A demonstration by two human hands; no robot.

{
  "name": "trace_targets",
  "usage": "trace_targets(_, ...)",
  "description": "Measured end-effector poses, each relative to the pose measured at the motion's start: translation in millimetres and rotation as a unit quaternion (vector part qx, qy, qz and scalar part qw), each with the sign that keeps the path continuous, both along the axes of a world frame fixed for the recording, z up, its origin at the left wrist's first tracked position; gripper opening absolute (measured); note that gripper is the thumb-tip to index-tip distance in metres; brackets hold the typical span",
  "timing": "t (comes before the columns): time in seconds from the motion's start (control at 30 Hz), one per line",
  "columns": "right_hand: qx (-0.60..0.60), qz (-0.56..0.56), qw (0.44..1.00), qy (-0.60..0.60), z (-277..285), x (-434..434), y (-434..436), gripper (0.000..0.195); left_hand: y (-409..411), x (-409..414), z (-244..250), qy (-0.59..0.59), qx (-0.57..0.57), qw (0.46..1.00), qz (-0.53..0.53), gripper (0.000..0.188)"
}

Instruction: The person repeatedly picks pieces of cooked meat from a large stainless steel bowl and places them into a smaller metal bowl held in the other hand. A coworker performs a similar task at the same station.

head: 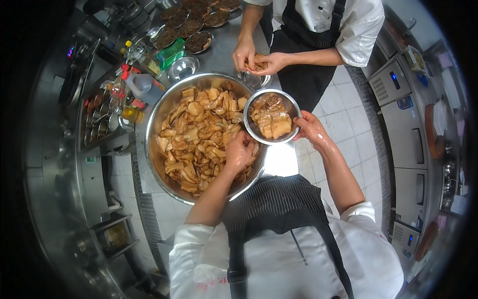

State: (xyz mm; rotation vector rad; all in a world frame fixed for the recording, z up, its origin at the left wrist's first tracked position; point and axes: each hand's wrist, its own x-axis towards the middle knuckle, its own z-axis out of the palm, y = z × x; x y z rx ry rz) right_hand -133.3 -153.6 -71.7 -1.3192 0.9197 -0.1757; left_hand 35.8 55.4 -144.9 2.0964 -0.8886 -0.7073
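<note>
A large steel basin stands before me, heaped with browned, glossy slices of what looks like braised pork belly. My left hand reaches into the basin's right side, fingers curled down among the slices. Whether it grips a slice is hidden. With thumb and fingers, my right hand holds the rim of a small metal bowl at the basin's upper right edge. Inside this bowl lie a row of meat slices and some smaller brown pieces.
Across the counter, a co-worker's hands hold meat over a metal bowl. Several bowls topped with dark food stand at the back. An empty metal bowl, a green packet and bottles are left of them.
</note>
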Motion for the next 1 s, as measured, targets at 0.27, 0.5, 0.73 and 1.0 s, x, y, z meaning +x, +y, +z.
trace_targets(0.27, 0.017, 0.002, 1.0, -0.019, -2, 1, 0, 0.023, 50, 50, 36, 0.599, -0.2, 0.762, 0.142, 0.033)
trace_targets(0.5, 0.04, 0.026, 0.998, -0.047, -5, 4, 3, 0.022, 36, 29, 96, 0.412, -0.15, 0.897, 0.051, 0.01)
trace_targets(0.73, 0.043, 0.022, 0.997, -0.067, -17, 5, 2, 0.019, -31, -7, 118, 0.011, -0.04, 0.979, -0.199, 0.014)
trace_targets(1.0, 0.056, 0.023, 0.994, -0.092, -29, 3, 1, 0.018, -51, -14, 119, -0.223, -0.08, 0.935, -0.263, 0.031)
